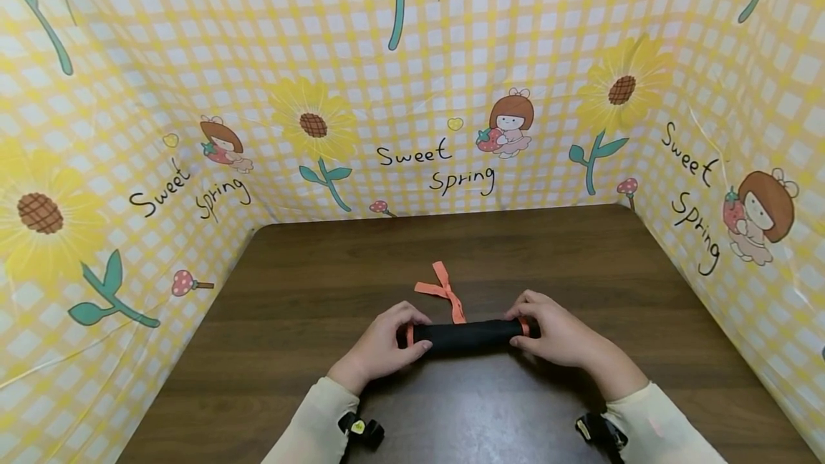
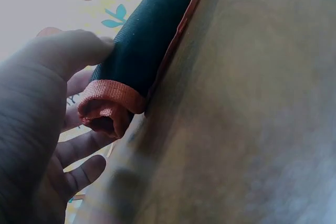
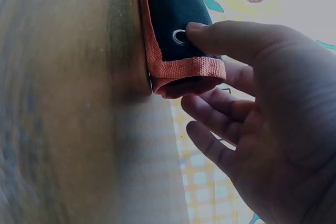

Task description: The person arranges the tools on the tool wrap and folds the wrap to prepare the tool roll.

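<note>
A black fabric roll with orange edging lies crosswise on the brown wooden table. My left hand grips its left end, thumb on the near side and fingers on the far side. At the right end my right hand holds it the same way. The right wrist view shows a metal eyelet beside the right thumb and the orange-bound end. In the left wrist view, the orange binding rings coiled layers. An orange tie strap extends from behind the roll, its two tails spread apart.
Yellow checked cloth with sunflowers and lettering walls in the table at the back and both sides. Dark wrist devices sit at both pale sleeves.
</note>
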`<state>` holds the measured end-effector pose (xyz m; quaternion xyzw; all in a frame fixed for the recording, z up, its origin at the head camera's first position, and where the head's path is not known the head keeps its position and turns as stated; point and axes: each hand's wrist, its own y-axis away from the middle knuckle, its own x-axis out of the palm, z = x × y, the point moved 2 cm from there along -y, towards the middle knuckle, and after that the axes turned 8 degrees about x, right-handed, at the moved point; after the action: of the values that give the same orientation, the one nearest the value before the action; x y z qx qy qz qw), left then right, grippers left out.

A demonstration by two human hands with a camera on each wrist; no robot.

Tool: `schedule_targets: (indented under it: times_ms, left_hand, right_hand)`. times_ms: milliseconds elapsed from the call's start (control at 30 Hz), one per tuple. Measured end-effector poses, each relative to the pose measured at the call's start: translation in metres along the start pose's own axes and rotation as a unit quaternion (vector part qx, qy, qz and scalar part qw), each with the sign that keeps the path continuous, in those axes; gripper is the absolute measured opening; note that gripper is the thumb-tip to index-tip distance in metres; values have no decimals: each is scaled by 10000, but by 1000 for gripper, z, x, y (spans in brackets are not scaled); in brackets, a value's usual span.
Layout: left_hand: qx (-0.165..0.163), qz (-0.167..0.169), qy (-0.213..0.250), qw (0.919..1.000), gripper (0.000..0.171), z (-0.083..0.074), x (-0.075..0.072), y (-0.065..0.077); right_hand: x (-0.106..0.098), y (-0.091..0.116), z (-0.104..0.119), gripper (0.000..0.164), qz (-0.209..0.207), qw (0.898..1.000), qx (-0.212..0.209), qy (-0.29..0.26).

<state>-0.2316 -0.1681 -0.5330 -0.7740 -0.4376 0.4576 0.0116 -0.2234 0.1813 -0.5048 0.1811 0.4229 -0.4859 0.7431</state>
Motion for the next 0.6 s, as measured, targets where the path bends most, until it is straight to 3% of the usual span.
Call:
schedule_targets:
  times_ms: [300, 600]
  left_hand:
    - [-138, 208, -324, 9992, 37, -3, -1, 1]
    - [-272, 323, -475, 9980, 39, -1, -1, 1]
  right_hand:
    - [-1, 0, 0, 26, 55, 9998, -88, 148]
    - [-1, 1, -2, 26, 300, 9994, -46, -176]
